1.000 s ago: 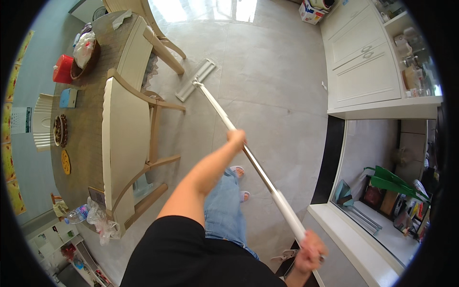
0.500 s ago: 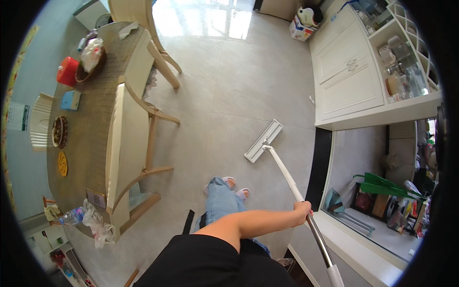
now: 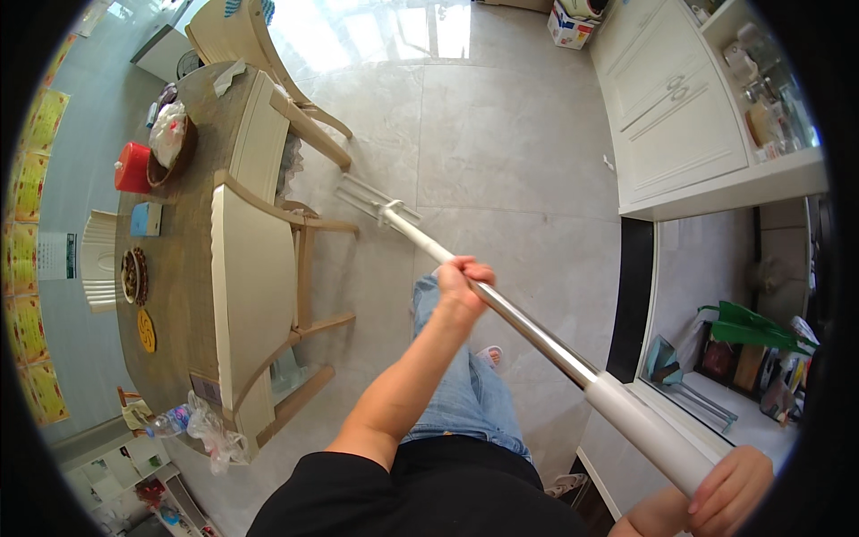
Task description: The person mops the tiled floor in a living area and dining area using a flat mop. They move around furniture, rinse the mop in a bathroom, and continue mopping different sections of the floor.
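Note:
Across the grey tiled floor slants a flat mop with a white and silver pole. My left hand is wrapped round the pole partway down, above my jeans. At the lower right, my right hand is closed on the thick white grip near the pole's top end. The mop's flat rectangular head rests on the floor at the far left end of the pole, beside the legs of the wooden chairs, and looks slightly blurred.
A dining table with cream chairs lines the left side, holding a basket, a red container and a plastic bag. White cabinets stand at the right. Below them, a dustpan-like grey tool lies near a green bag.
The mop head has swung to the left and away, toward the chair legs. My left hand moved left with the pole, and my right hand has come into view on the grip.

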{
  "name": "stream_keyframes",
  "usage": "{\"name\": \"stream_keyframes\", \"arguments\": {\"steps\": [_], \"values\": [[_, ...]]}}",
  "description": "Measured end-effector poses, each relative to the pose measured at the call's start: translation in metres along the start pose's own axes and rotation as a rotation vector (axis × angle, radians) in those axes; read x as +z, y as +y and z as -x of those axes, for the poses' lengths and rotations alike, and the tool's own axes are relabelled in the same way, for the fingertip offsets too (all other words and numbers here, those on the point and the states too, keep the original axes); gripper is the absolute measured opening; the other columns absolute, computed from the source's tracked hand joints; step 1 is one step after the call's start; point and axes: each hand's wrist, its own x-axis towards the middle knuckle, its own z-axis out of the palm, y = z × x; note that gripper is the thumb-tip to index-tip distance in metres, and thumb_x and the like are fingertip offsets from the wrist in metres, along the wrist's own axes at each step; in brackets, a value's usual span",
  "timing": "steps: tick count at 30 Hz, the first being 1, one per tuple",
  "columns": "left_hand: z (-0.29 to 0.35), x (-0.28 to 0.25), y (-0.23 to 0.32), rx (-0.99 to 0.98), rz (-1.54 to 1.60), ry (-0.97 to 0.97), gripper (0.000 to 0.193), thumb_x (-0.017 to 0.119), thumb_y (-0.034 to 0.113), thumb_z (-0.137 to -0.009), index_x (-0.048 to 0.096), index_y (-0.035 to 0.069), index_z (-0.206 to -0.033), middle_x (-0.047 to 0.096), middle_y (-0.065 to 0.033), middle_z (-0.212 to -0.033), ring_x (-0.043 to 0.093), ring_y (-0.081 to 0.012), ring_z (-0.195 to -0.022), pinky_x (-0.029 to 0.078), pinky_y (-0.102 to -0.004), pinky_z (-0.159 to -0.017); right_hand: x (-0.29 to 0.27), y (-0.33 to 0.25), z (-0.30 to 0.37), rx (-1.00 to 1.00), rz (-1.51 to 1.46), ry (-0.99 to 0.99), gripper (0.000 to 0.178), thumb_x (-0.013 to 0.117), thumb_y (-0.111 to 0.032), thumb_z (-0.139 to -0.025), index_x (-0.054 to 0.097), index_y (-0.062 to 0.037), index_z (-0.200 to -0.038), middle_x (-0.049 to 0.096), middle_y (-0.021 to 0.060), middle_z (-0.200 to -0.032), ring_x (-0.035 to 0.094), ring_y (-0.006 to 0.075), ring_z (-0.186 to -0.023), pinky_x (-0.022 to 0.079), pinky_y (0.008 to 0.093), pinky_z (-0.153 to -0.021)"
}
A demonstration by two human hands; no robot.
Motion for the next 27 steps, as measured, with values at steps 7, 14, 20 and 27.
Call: {"name": "stream_keyframes", "arguments": {"steps": [7, 14, 20, 27], "values": [[-0.025, 0.065, 0.183, 0.192, 0.066, -0.059, 0.024, 0.039, 0.001, -0.065, 0.025, 0.011, -0.048, 0.03, 0.0019, -0.041, 0.031, -0.0071, -0.032, 0.032, -0.0174, -0.029, -0.028, 0.147, -0.101, -0.126, -0.206, 0.063, 0.016, 0.055, -0.005, -0.056, 0.045, -0.01, -0.045, 0.046, -0.0004, -0.048, 0.047, 0.0114, -0.047, 0.039, 0.026, -0.056], [-0.048, 0.122, 0.351, 0.285, -0.006, -0.019, 0.023, 0.037, 0.002, -0.067, 0.025, 0.01, -0.048, 0.031, 0.0008, -0.041, 0.033, -0.0088, -0.032, 0.033, -0.018, -0.03, -0.015, 0.241, -0.226, 0.245, -0.177, 0.189, 0.019, 0.054, 0.001, -0.05, 0.039, -0.0048, -0.04, 0.043, 0.0028, -0.043, 0.048, 0.0154, -0.045, 0.041, 0.0308, -0.061], [-0.071, 0.134, 0.434, 0.412, -0.253, 0.05, 0.023, 0.038, 0.004, -0.067, 0.026, 0.01, -0.049, 0.031, 0.0011, -0.041, 0.034, -0.0094, -0.033, 0.033, -0.0197, -0.032, -0.003, 0.294, -0.288, 0.18, -0.123, 0.2, 0.019, 0.054, 0.0, -0.048, 0.037, -0.0042, -0.039, 0.039, 0.0027, -0.04, 0.044, 0.0147, -0.04, 0.038, 0.0281, -0.053], [-0.094, 0.137, 0.401, 0.403, -0.112, -0.036, 0.014, 0.036, 0.004, -0.063, 0.029, 0.01, -0.052, 0.032, 0.0013, -0.041, 0.034, -0.0101, -0.033, 0.033, -0.0221, -0.033, -0.024, 0.279, -0.296, 0.227, -0.125, 0.244, 0.017, 0.05, 0.003, -0.046, 0.035, -0.0021, -0.04, 0.036, 0.0047, -0.04, 0.038, 0.0179, -0.036, 0.035, 0.0284, -0.045]]}}
